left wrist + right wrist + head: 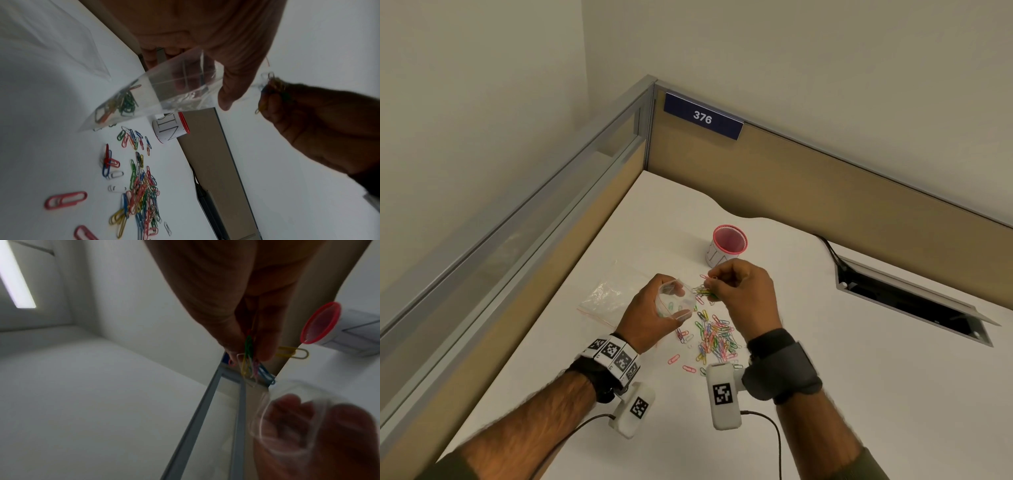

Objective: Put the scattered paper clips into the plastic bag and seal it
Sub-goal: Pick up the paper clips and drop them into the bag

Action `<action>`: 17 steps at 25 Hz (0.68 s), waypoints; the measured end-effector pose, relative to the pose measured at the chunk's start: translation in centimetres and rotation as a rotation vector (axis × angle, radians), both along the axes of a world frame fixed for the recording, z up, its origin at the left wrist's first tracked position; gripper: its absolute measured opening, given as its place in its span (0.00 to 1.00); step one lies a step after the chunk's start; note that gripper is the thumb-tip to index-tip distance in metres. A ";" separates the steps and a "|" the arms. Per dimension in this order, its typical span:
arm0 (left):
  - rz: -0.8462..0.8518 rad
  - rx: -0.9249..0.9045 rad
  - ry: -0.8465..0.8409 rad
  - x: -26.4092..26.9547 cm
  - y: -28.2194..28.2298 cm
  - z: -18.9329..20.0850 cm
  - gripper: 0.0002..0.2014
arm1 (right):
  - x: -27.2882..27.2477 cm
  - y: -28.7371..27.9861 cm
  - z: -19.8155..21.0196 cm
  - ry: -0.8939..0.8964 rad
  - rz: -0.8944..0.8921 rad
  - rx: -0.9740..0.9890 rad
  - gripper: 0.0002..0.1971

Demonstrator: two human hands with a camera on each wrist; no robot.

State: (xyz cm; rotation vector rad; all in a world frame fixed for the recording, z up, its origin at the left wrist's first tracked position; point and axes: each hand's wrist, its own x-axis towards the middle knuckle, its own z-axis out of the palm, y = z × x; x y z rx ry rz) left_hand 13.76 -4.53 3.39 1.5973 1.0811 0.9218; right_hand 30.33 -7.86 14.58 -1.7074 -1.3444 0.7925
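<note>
My left hand [654, 310] grips a small clear plastic bag [676, 303] above the white desk, its mouth held wide toward the right. Several coloured clips lie in the bag's bottom [117, 104]. My right hand [743, 291] pinches a bunch of coloured paper clips [705, 292] just beside the bag's mouth; the bunch [252, 363] hangs from my fingertips, the bag [287, 418] below it. A scattered pile of paper clips [715, 337] lies on the desk under both hands, also in the left wrist view [141, 193].
A pink-rimmed cup [727, 245] stands behind my hands. More clear bags [607, 291] lie flat to the left. A cable hatch [914, 301] opens in the desk at right. Tan partition walls [791, 171] close the back and left.
</note>
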 end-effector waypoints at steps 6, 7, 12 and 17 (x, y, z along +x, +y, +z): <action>-0.002 -0.008 -0.011 0.2 -0.3 0.7 0.24 | -4.3 0.5 -1.2 -0.275 0.167 -0.088 0.03; 0.001 -0.003 -0.005 0.2 -0.3 0.7 0.23 | -4.6 0.5 -1.3 -0.304 0.181 -0.106 0.04; 0.000 0.006 -0.015 0.4 -0.1 0.3 0.24 | -3.9 0.1 0.4 -0.260 0.151 -0.004 0.05; -0.013 0.020 -0.045 0.3 -0.3 0.2 0.23 | 0.4 0.7 0.7 -0.055 -0.027 0.094 0.06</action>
